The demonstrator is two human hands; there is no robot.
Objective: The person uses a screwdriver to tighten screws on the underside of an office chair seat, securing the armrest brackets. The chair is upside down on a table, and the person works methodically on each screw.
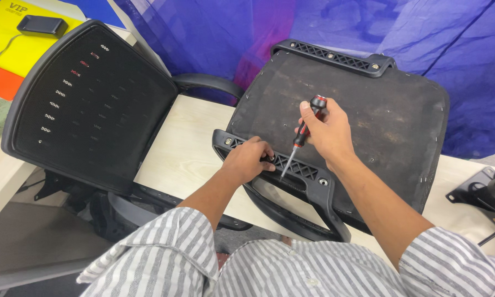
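An upturned office chair seat [368, 115] lies bottom-up on a pale table [181, 148]. A black plastic armrest bracket [308, 176] runs along its near edge, and another bracket [335, 58] sits on the far edge. My right hand [327, 129] grips a red-and-black screwdriver [305, 129], tip pointing down at the near bracket. My left hand [247, 159] rests on that bracket's left end, fingers curled over a spot beside the screwdriver tip.
A black mesh chair backrest [88, 104] leans at the left, its armrest [206, 82] behind it. A black metal chair mechanism [487, 192] lies at the right edge. A dark phone [41, 25] sits on a yellow sheet at top left. Blue plastic sheeting [324, 22] hangs behind.
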